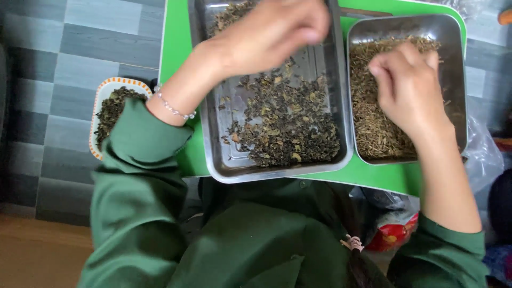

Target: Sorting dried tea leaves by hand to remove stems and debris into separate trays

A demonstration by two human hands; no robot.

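Here, 2 trays [341, 154] (edges touching) under both hands [269, 34].

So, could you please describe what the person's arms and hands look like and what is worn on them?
Both arms wear dark green sleeves pushed up, leaving the forearms bare. The left hand is bare, with a thin beaded silver-coloured bracelet at the wrist. The right hand is bare too, with no ring, glove or bracelet visible.
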